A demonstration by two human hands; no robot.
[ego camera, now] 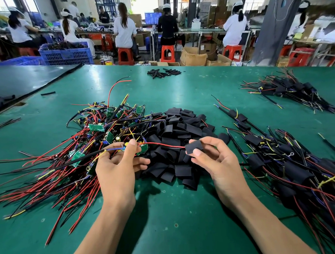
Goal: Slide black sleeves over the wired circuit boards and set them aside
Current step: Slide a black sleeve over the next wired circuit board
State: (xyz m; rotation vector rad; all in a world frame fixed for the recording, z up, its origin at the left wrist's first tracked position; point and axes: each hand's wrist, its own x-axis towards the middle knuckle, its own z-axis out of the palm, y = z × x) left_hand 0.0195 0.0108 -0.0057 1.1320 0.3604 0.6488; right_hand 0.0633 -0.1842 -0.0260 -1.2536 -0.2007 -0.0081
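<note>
My left hand (118,164) pinches a small green wired circuit board (143,148) above the near edge of a tangled pile of wired boards (97,134). A red wire (163,145) runs from that board to the right into a black sleeve (193,146), which my right hand (213,159) pinches between thumb and fingers. Under and behind both hands lies a heap of loose black sleeves (178,130). Sleeved boards with wires lie in a pile at the right (293,168).
The green table (167,214) holds a second sleeved pile at far right (289,91), a small bunch of thin black tubes (163,72) at the back and one stray tube (48,93). Several people sit on red stools at benches beyond the table's far edge.
</note>
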